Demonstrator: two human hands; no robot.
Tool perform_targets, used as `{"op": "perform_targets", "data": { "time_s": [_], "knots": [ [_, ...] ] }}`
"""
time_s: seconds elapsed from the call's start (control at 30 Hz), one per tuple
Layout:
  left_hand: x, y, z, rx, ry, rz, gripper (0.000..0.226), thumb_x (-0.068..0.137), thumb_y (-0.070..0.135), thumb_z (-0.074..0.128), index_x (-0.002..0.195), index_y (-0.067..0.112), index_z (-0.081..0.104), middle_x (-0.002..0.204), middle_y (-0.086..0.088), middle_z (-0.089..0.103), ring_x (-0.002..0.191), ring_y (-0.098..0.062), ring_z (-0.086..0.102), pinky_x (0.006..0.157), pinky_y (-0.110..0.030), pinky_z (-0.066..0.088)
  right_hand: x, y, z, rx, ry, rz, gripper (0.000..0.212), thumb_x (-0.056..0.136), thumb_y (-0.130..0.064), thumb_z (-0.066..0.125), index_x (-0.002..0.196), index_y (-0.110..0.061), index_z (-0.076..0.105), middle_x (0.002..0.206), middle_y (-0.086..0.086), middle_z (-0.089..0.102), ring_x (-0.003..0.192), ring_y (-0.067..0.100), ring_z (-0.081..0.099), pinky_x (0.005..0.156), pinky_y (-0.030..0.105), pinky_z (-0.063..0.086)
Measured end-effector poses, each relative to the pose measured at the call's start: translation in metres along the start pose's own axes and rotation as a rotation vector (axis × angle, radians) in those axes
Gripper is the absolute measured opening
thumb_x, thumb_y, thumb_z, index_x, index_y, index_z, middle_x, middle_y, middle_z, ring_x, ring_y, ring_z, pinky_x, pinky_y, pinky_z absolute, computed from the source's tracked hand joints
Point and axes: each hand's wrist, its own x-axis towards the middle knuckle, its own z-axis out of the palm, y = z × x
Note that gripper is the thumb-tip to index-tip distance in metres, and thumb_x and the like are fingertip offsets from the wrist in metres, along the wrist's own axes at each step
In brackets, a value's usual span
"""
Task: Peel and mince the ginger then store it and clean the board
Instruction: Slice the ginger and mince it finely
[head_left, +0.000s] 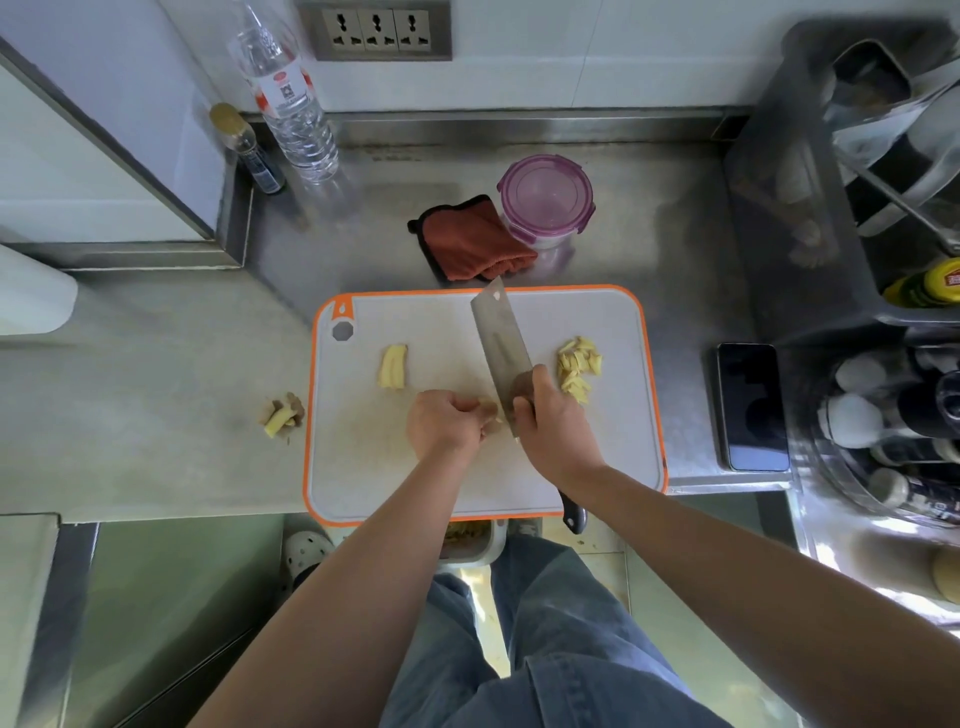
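Standing lidded, the container (545, 202) touches the cloth (470, 241).

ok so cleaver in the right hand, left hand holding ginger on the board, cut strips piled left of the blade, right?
Not quite. The head view shows the cut strips piled right of the cleaver blade, not left; left of it lies an uncut chunk. The rest holds: right hand grips the cleaver, left hand holds ginger on the board.
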Motion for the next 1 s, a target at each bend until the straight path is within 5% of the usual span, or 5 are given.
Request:
{"op": "perform_targets", "data": {
  "time_s": [0.2, 0.37, 0.57, 0.8, 1.0],
  "knots": [
    [-0.005, -0.005, 0.004, -0.010, 0.046, 0.003, 0.017, 0.081, 0.032, 0.075, 0.082, 0.016, 0.072, 0.074, 0.000, 0.072, 0.057, -0.012, 0.067, 0.052, -0.017, 0.046, -0.011, 0.001, -0.011, -0.109, -0.092, -0.073, 0.009, 0.098, -0.017, 0.038, 0.105, -0.012, 0.034, 0.078, 0.010, 0.054, 0.066, 0.028, 0.053, 0.049, 0.030, 0.035],
    [-0.005, -0.006, 0.005, 0.064, 0.059, 0.062, 0.017, 0.085, 0.030, 0.070, 0.076, 0.016, 0.073, 0.067, -0.001, 0.070, 0.067, -0.018, 0.070, 0.071, -0.029, 0.056, -0.013, 0.002, -0.009, -0.117, -0.109, -0.047, 0.012, 0.098, -0.018, 0.038, 0.106, -0.008, 0.035, 0.078, 0.012, 0.054, 0.068, 0.031, 0.052, 0.054, 0.032, 0.037],
    [-0.006, -0.005, 0.007, 0.134, 0.112, 0.073, 0.021, 0.089, 0.028, 0.063, 0.086, 0.012, 0.076, 0.078, -0.003, 0.074, 0.072, -0.015, 0.069, 0.068, -0.025, 0.052, -0.016, -0.001, -0.010, -0.151, -0.100, -0.060, 0.015, 0.099, -0.019, 0.037, 0.110, -0.009, 0.035, 0.080, 0.010, 0.053, 0.070, 0.031, 0.055, 0.057, 0.039, 0.046],
    [-0.004, -0.004, 0.007, 0.115, 0.079, 0.071, 0.019, 0.086, 0.024, 0.065, 0.072, 0.015, 0.073, 0.066, -0.001, 0.069, 0.069, -0.017, 0.069, 0.064, -0.025, 0.051, -0.018, -0.006, -0.008, -0.207, -0.137, -0.039, 0.018, 0.099, -0.020, 0.036, 0.115, -0.011, 0.035, 0.083, 0.008, 0.052, 0.075, 0.030, 0.058, 0.066, 0.045, 0.052],
    [-0.004, -0.005, 0.008, 0.113, 0.093, 0.095, 0.017, 0.085, 0.021, 0.065, 0.075, 0.012, 0.077, 0.070, -0.004, 0.072, 0.069, -0.019, 0.068, 0.063, -0.026, 0.051, -0.024, -0.005, -0.006, -0.222, -0.133, -0.043, 0.007, 0.099, -0.018, 0.036, 0.102, -0.014, 0.031, 0.069, 0.002, 0.044, 0.067, 0.029, 0.052, 0.056, 0.036, 0.041]
  ]
}}
